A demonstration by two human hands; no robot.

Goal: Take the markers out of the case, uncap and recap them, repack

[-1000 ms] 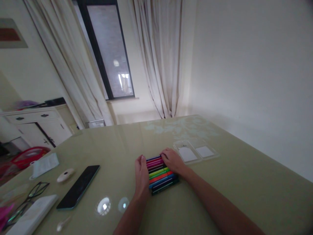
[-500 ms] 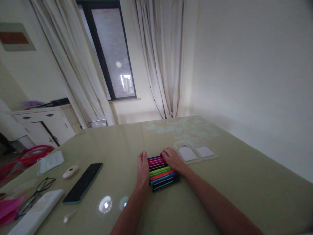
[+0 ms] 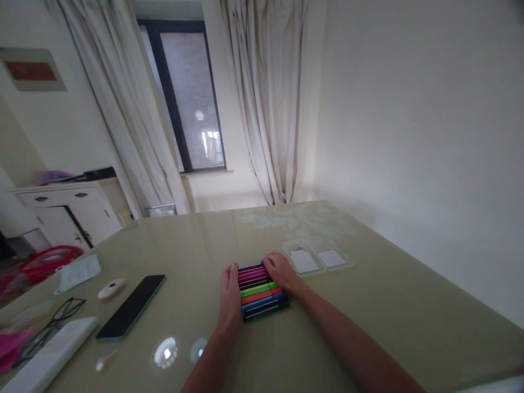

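Note:
Several coloured marker pens (image 3: 257,290) lie side by side in a row on the table, running from purple and pink at the far side through green and orange to blue and dark green nearest me. My left hand (image 3: 231,293) is closed against their left ends, thumb on top. At the right ends, my right hand (image 3: 280,269) curls over the far pens, and its fingertips are partly hidden. Between them the hands hold the row together. Just beyond my right hand lies an opened clear plastic case (image 3: 321,272) with white cards inside.
To the left lie a black phone (image 3: 131,307), a round pale object (image 3: 111,288), a face mask (image 3: 80,272), eyeglasses (image 3: 67,310) and a long white box (image 3: 53,357). A small white-tipped item (image 3: 103,362) is nearer me. The wall (image 3: 409,164) borders the table's right side.
The view has shifted slightly, so everything sits a little further left. The nearest dark pens line up more evenly with the row's left ends. Both hands keep their places at the row's ends.

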